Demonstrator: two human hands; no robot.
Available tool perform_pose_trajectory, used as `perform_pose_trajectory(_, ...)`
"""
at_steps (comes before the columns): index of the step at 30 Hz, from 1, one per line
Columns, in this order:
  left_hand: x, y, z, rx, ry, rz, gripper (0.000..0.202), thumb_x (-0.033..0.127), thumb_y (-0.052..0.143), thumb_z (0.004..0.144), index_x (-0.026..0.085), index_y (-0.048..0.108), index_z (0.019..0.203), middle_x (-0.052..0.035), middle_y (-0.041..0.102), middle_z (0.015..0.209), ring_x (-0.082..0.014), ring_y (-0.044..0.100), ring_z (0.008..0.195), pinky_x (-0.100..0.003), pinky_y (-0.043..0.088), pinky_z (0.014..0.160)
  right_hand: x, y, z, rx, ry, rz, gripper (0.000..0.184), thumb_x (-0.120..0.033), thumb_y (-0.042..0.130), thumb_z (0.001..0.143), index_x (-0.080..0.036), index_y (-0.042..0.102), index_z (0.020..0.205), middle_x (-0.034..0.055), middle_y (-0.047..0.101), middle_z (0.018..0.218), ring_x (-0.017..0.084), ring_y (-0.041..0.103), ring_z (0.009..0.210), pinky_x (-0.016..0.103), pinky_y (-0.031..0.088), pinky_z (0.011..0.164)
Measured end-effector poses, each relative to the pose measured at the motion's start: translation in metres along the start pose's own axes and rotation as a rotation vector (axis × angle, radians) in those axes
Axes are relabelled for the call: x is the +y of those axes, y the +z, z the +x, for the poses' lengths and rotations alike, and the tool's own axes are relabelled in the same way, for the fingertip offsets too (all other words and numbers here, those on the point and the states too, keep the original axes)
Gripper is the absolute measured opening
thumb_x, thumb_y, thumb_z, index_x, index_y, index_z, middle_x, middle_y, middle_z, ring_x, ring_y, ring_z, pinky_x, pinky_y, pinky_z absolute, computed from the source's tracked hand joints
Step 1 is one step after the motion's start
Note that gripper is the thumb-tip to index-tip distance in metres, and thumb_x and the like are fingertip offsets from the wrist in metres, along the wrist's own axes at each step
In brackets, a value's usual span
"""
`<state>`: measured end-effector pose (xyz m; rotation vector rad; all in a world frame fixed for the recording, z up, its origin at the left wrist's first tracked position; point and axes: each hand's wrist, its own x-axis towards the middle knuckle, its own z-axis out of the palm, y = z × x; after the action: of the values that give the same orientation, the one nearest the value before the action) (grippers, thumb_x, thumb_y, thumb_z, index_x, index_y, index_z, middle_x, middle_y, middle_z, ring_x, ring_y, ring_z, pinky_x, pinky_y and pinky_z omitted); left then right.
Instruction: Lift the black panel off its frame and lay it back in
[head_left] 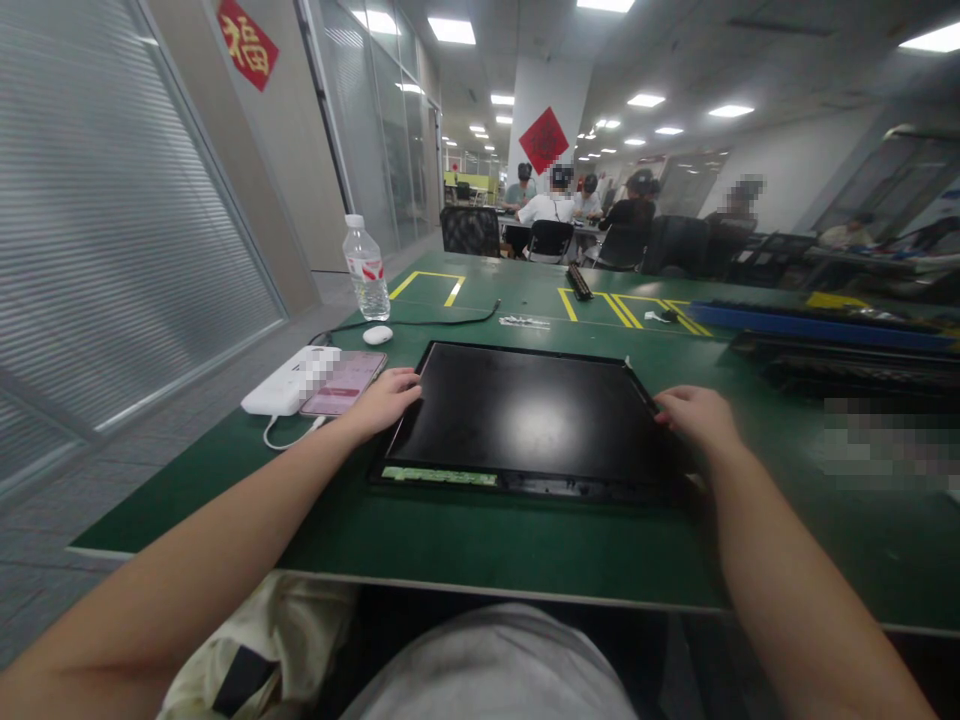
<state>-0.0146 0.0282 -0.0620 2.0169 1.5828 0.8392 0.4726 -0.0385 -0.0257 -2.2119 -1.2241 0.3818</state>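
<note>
A black LCD screen panel [480, 400] lies flat on the green table in front of me, with a green circuit strip [439, 476] along its near left edge. My left hand [388, 398] grips the panel's left edge, fingers curled over the rim; its thumb is hidden. At the right edge, my right hand [694, 412] is closed in a pinch on the panel's black rim. A small pale tab [628, 362] sticks up at the far right corner. Whether the rim is separate from the panel, I cannot tell.
Left on the green table [525, 545] are a white power bank [277, 385], a cabled phone [349, 385], a white oval case [377, 336] and a water bottle [366, 270]. A blue tray [817, 325] and dark strips stand right. Beyond, several people sit at tables.
</note>
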Motion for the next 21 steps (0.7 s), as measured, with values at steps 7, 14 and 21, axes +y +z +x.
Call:
perform_pose_trajectory(7,-0.0016,0.0014,-0.0018,-0.009,-0.002,-0.009,0.043,0.050,0.062,0.079,0.018,0.077,0.104,-0.0143,0.061,0.138,-0.0361,0.052,0.134,-0.047,0.034,0.119,0.0036,0.0012,0.0042,-0.017,0.029,0.072,0.026,-0.030,0.062,0.076,-0.017,0.078,0.092,0.0075,0.075,0.069,0.018,0.063,0.055,0.029,0.049,0.057)
perform_pose_trajectory(14,-0.0023,0.0023,-0.0042,-0.016,-0.021,-0.069,0.057,0.059,0.070,0.070,0.018,0.075,0.109,-0.0156,0.054,0.145,-0.0367,0.056,0.130,-0.047,0.042,0.114,0.0062,0.0027,0.0075,-0.018,0.039,0.123,0.024,-0.028,0.063,0.077,-0.016,0.077,0.093,0.0071,0.074,0.067,0.017,0.062,0.055,0.028,0.049,0.059)
perform_pose_trajectory(21,0.0003,0.0021,-0.0064,-0.016,-0.024,-0.065,0.057,0.057,0.071,0.070,0.016,0.074,0.109,-0.0176,0.053,0.146,-0.0391,0.055,0.131,-0.050,0.039,0.117,0.0062,0.0033,0.0058,-0.020,0.038,0.160,0.022,-0.028,0.064,0.076,-0.016,0.076,0.090,0.0083,0.074,0.068,0.017,0.061,0.053,0.028,0.048,0.057)
